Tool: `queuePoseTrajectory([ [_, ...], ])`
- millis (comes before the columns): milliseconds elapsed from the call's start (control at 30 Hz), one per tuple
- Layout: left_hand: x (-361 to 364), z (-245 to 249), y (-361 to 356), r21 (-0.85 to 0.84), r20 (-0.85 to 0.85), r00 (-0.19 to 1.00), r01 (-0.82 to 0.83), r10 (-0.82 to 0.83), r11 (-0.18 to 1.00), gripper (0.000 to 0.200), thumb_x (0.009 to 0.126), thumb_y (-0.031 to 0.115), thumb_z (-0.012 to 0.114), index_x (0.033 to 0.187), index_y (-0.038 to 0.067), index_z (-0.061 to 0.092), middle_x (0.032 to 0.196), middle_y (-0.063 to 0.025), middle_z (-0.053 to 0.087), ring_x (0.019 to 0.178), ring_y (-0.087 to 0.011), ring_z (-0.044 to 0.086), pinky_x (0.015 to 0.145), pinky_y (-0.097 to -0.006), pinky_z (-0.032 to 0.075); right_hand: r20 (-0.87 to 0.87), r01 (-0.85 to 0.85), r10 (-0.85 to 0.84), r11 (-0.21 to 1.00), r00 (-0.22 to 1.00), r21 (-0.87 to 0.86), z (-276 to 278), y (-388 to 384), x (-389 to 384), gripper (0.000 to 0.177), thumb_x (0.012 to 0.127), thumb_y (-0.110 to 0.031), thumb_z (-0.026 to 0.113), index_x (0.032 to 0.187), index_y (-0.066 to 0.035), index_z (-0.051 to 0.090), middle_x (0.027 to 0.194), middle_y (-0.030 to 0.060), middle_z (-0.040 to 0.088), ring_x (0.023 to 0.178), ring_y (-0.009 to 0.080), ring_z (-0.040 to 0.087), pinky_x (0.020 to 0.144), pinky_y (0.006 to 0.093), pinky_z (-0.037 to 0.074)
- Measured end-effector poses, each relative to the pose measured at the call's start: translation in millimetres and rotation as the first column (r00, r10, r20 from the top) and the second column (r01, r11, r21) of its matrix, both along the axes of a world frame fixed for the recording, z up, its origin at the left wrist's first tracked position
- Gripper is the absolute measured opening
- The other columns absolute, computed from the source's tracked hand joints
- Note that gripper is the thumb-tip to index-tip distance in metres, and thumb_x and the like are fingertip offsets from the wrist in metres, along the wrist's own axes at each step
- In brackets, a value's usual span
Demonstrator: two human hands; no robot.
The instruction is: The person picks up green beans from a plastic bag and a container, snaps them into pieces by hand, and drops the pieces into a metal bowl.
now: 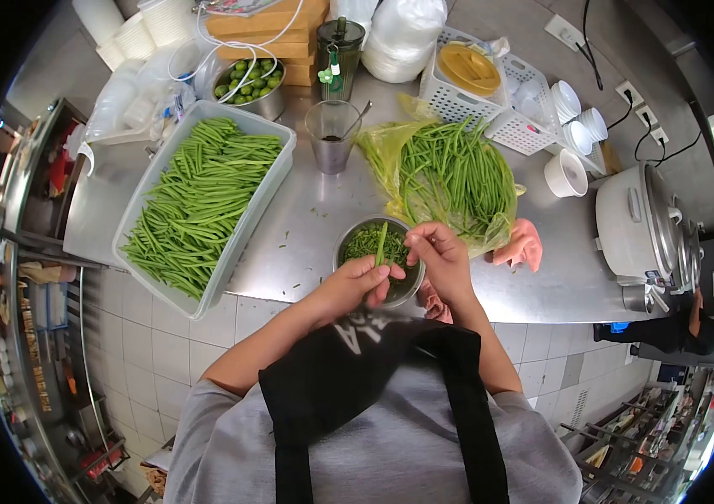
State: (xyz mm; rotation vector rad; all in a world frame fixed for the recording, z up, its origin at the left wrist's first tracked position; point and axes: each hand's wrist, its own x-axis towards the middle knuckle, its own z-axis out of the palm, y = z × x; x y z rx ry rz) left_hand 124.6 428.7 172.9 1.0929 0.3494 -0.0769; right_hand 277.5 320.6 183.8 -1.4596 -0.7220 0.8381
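Observation:
Over a round metal bowl (344, 245) of green trimmings, my left hand (363, 277) pinches a green bean (382, 242) that points upward. Close beside it, at the bowl's right side, my right hand (438, 254) has its fingers pressed together; whatever lies between them is too small to make out. Cut green beans (206, 189) fill a pale plastic tub (281, 172) on the left. Longer green beans (457, 172) lie in an open yellow plastic bag (386, 160) behind and to the right of the bowl.
On the steel table (541, 281) stand a clear cup (332, 147) of dark liquid, a bowl of small green fruits (248, 82), white baskets (457, 88) and a large cooker (630, 223). A pink cloth (523, 245) lies by the bag. A person (693, 332) is at far right.

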Motion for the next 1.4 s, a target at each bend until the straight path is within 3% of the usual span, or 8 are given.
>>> queuePoseTrajectory([
  [167,-0.7,11.7,1.5,0.023,-0.023,0.989,0.146,-0.145,0.989,0.038,0.097,0.033,0.041,0.111,0.0,0.054,0.064,0.0028,0.045,0.056,-0.0061,0.04,0.055,-0.0185,0.036,0.517,-0.249,0.17,0.965,0.839,0.087,10.6,2.7,3.5,0.015,0.079,0.001,0.064,0.094,0.0,0.066,0.087,0.0071,0.06,0.077,0.0163,0.059,0.068,0.0254,0.047],
  [400,-5.0,12.1,6.7,-0.209,-0.003,0.983,0.18,-0.185,0.961,0.041,0.095,0.035,0.045,0.111,-0.002,0.054,0.061,0.0046,0.04,0.053,-0.0049,0.035,0.049,-0.0173,0.03,0.563,-0.354,0.284,0.935,0.776,0.016,16.6,0.9,4.6,0.013,0.079,0.001,0.062,0.091,0.001,0.063,0.083,0.0084,0.059,0.076,0.0191,0.059,0.066,0.0279,0.047],
  [500,-4.7,12.1,6.5,-0.245,-0.007,0.983,0.178,-0.186,0.953,0.041,0.095,0.036,0.045,0.111,-0.001,0.054,0.06,0.0044,0.039,0.053,-0.0047,0.034,0.049,-0.0173,0.029,0.565,-0.271,0.251,0.961,0.786,-0.049,16.1,-0.9,1.7,0.013,0.079,0.002,0.061,0.092,0.001,0.06,0.082,0.0085,0.057,0.072,0.0202,0.058,0.064,0.0282,0.046],
  [600,-4.3,11.7,5.7,-0.238,-0.021,0.982,0.175,-0.186,0.955,0.041,0.095,0.036,0.046,0.11,-0.001,0.053,0.06,0.0043,0.039,0.053,-0.0045,0.034,0.049,-0.0174,0.029,0.049,-0.106,0.11,0.991,0.993,-0.082,4.9,-2.6,-2.5,0.014,0.08,0.002,0.06,0.094,-0.001,0.06,0.083,0.0089,0.056,0.071,0.0218,0.057,0.064,0.028,0.046],
  [800,-3.5,9.0,4.7,-0.225,-0.036,0.98,0.181,-0.194,0.957,0.04,0.095,0.035,0.045,0.11,0.0,0.054,0.061,0.0043,0.039,0.053,-0.0046,0.034,0.05,-0.0175,0.029,0.687,-0.146,0.039,0.984,0.726,0.098,23.9,3.2,3.0,0.018,0.08,0.005,0.059,0.097,0.0,0.062,0.091,0.009,0.059,0.081,0.0204,0.059,0.067,0.0284,0.048],
  [1000,-2.2,12.4,5.5,-0.192,-0.04,0.975,0.209,-0.221,0.959,0.037,0.096,0.034,0.044,0.11,0.001,0.054,0.061,0.0043,0.039,0.053,-0.0049,0.034,0.052,-0.0178,0.03,0.815,-0.167,0.03,0.983,0.578,0.082,11.6,3.1,7.6,0.015,0.082,0.002,0.058,0.096,-0.001,0.062,0.088,0.0097,0.059,0.073,0.0211,0.059,0.063,0.0281,0.048],
  [1133,-1.0,7.2,5.7,-0.218,-0.018,0.983,0.173,-0.182,0.961,0.033,0.096,0.032,0.044,0.108,0.003,0.053,0.061,0.0038,0.04,0.052,-0.0062,0.036,0.057,-0.02,0.035,0.235,-0.002,0.006,1.0,0.972,-0.017,6.3,3.0,-7.6,0.012,0.087,-0.004,0.055,0.098,-0.001,0.06,0.084,0.0065,0.06,0.064,0.0121,0.054,0.058,0.0242,0.045],
  [1400,5.3,14.6,10.9,-0.411,0.183,0.974,-0.046,0.132,0.911,0.02,0.097,0.022,0.043,0.105,0.006,0.051,0.074,-0.0053,0.057,0.07,-0.0161,0.056,0.081,-0.0326,0.048,-0.27,0.256,-0.235,0.965,0.934,0.046,-6.2,8.2,-1.7,0.016,0.092,-0.016,0.053,0.096,-0.001,0.059,0.084,0.0071,0.061,0.058,0.0072,0.051,0.052,0.0208,0.043],
])
